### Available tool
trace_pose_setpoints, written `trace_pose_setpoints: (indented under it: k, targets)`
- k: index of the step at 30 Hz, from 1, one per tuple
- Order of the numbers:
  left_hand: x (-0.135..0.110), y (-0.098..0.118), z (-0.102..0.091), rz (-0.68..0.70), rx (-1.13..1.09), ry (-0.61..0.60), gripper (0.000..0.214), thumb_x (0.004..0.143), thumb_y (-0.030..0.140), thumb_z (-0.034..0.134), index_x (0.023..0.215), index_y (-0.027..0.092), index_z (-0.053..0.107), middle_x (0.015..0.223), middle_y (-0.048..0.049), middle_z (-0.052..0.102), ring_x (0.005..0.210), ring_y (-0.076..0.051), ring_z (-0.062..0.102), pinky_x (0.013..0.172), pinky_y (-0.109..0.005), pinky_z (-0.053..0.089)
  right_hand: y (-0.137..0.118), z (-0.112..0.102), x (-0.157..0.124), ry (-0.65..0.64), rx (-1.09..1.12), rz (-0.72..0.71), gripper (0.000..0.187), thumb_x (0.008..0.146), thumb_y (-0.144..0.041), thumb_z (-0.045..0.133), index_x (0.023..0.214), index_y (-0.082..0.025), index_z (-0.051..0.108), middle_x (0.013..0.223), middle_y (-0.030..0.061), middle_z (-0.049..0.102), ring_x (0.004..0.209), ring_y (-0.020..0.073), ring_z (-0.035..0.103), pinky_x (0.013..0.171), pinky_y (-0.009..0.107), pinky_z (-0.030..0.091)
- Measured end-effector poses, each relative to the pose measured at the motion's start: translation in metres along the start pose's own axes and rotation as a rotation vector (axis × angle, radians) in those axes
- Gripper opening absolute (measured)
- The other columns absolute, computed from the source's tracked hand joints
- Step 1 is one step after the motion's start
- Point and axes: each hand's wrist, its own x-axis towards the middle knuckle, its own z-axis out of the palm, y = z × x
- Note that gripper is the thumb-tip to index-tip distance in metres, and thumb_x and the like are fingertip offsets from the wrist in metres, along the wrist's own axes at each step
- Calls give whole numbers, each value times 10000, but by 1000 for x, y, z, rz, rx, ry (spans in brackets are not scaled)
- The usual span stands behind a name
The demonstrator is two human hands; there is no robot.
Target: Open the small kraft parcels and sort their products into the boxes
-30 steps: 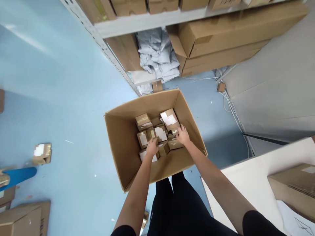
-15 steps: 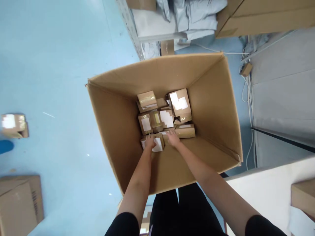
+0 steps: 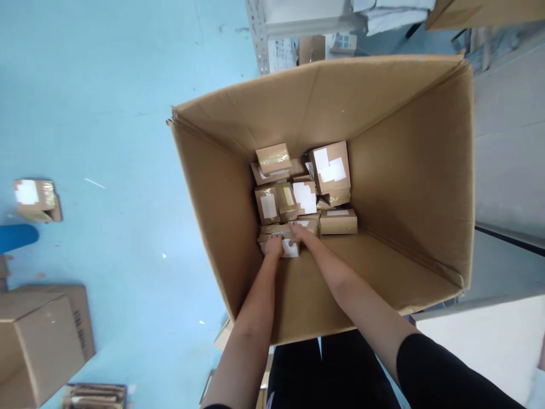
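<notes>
Deep inside a large open cardboard carton (image 3: 323, 318), both my hands are on a small cardboard box (image 3: 268, 230) with a white label, at the near left of the pile. My left hand (image 3: 275, 246) grips its near side, the fingers bent over the top. Closed at the right end of that same box is my right hand (image 3: 300, 233); its fingertips are partly hidden. Just beyond lie a labelled small box (image 3: 267, 205) and another with a white label (image 3: 305, 197). A brown box (image 3: 339, 222) lies to the right of my right hand.
A bigger labelled box (image 3: 331, 170) and a taped box (image 3: 273, 158) lie farther back in the carton. Outside stand a metal shelf (image 3: 306, 25), a white surface (image 3: 481, 335) and an open carton (image 3: 51, 341). A small parcel (image 3: 36, 199) lies on the blue floor.
My right hand has moved left to the end of the small box, closer to my left hand. The view has shifted, and the carton appears larger and farther right.
</notes>
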Motion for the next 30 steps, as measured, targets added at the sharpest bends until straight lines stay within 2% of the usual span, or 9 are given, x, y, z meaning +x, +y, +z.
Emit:
trace_pose_setpoints:
  k: [3,6,10,12,14,19,24,27,30]
  targets:
    - [-5,-5,-9,-46,-13,33,571,819,151,705,1372,272,635,1451,-153,634,1371,-332,569,1078,-461,505,-5,-1,-2,58,-66,-31,1184,424,-257,1040,1501,-150,560,1521,203,529,1313,408,584,1100,422,505]
    - [-14,-10,-25,-108,-46,80,787,804,178,719,1547,278,480,1627,-193,462,1423,-372,527,1065,-501,524,-4,-7,-23,133,-145,-104,1187,409,-270,1032,1492,-170,557,1543,198,480,1314,397,577,1087,445,512]
    - [-36,-7,-55,-41,-85,9,1147,641,126,829,1650,315,317,1771,-163,197,1585,-436,288,1154,-582,460,5,-33,-80,209,-150,-175,1239,466,-276,1010,1580,-208,471,1572,185,423,1425,383,471,1158,465,435]
    - [-54,1,-73,70,-58,-7,1250,580,106,857,1665,312,273,1783,-153,150,1618,-442,188,1188,-590,424,7,-53,-116,259,-119,-189,1251,484,-266,1001,1603,-219,444,1575,180,413,1446,364,438,1180,450,408]
    - [-75,13,-92,190,-25,45,1288,569,153,884,1676,284,237,1780,-167,156,1623,-437,172,1218,-565,393,4,-74,-157,328,-106,-212,1240,508,-246,983,1615,-207,424,1562,180,415,1430,347,441,1181,428,405]
    - [-144,57,-153,430,87,250,1266,532,256,927,1634,233,307,1647,-192,395,1552,-375,359,1247,-435,356,-13,-120,-263,533,-126,-248,1163,547,-206,943,1596,-177,440,1496,173,448,1376,341,462,1175,413,407]
    - [-221,116,-209,577,202,447,1105,580,160,842,1571,311,380,1593,-143,452,1508,-351,396,1198,-448,398,-28,-147,-369,723,-155,-160,1172,557,-253,950,1604,-214,425,1462,167,462,1357,365,480,1145,440,440]
    - [-270,156,-231,656,286,595,1015,648,162,796,1561,324,382,1573,-138,465,1496,-345,395,1189,-464,402,-28,-156,-429,869,-160,-153,1187,579,-272,940,1623,-188,382,1489,190,439,1380,367,458,1145,434,442]
    - [-318,197,-239,759,374,690,1007,665,163,782,1569,322,370,1547,-132,482,1493,-344,394,1165,-466,429,-19,-147,-489,1042,-141,-113,1172,589,-256,924,1620,-168,372,1481,200,440,1372,368,457,1138,437,448]
